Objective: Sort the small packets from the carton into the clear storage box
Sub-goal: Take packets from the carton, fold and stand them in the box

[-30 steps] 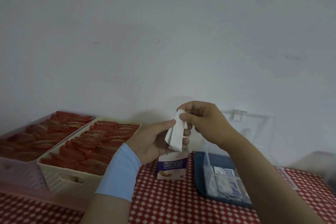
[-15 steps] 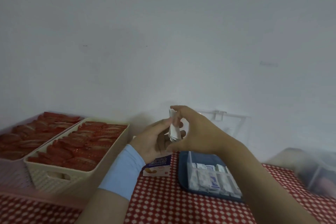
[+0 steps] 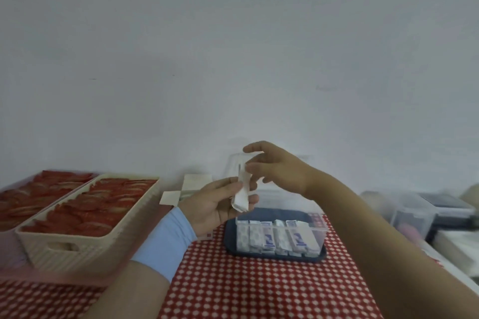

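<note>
The left hand (image 3: pixel 215 204), grip closed on white packets (image 3: pixel 242 194), hovers above the clear storage box (image 3: pixel 319 228); right hand (image 3: pixel 282 171), grip wide, touches their top. A slack pinch could drop packets outside the box.

Worktop (image 3: pixel 259 287) under a red-and-white checked cloth, with a bare white edge at far right. Directly on it, left to right:
- pink basket (image 3: pixel 9 248) at far left, cut by the frame, packed with red packets
- cream ribbed basket (image 3: pixel 77 248) touching it, slot handle in the near wall, same red packets in rows
- small carton (image 3: pixel 193 185) behind, near the wall, top flaps open, mostly hidden
- dark blue tray (image 3: pixel 230 243) mid-worktop, just right of the carton, well apart from the cream basket

Far right: clear lidded bins (image 3: pixel 414 215) and a white stack (image 3: pixel 456 243), blurred. Cannot tell if on the same worktop.
</note>
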The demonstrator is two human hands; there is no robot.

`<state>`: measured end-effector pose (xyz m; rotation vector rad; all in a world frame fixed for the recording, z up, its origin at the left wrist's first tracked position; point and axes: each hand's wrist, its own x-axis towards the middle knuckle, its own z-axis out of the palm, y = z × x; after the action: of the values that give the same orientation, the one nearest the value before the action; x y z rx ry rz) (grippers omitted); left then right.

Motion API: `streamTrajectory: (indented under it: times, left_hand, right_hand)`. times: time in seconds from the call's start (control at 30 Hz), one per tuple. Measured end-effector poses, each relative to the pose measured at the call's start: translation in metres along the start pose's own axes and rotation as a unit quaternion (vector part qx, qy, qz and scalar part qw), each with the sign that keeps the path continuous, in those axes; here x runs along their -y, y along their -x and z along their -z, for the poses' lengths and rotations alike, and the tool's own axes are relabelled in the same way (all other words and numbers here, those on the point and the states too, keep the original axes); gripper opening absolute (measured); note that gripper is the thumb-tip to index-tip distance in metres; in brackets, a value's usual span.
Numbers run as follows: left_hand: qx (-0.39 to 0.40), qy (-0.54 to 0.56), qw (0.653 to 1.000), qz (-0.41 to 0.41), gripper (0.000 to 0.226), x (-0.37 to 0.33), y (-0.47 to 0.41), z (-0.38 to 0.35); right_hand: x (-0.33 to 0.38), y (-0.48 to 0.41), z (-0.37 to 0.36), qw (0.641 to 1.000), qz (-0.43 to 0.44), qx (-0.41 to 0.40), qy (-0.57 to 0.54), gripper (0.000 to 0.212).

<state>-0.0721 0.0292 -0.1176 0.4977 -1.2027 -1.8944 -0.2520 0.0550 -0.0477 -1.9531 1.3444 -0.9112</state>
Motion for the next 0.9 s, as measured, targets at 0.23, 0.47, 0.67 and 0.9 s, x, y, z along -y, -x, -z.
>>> streamTrajectory:
  times: [0.23,0.47,0.67,0.9]
  left_hand:
    - [0.035,-0.088,0.994,0.051,0.04,-0.009,0.004,-0.011]
    - [-0.121,-0.465,0.877,-0.006,0.016,-0.01,0.009,-0.004]
    - [-0.117,-0.795,0.589,-0.084,0.058,-0.006,-0.008,0.039]
    - [-0.135,-0.818,0.559,-0.021,0.066,0.018,-0.029,0.063]
  right_hand:
    - [-0.001,0.01,0.02,0.995,-0.043,0.077,0.037,0.016]
    - [-0.021,-0.001,0.022,0.992,-0.085,-0.023,0.09,0.011]
    - [-0.051,-0.019,0.012,0.965,-0.098,0.012,0.241,0.012]
    - [-0.065,-0.038,-0.021,0.957,-0.09,0.067,0.269,0.012]
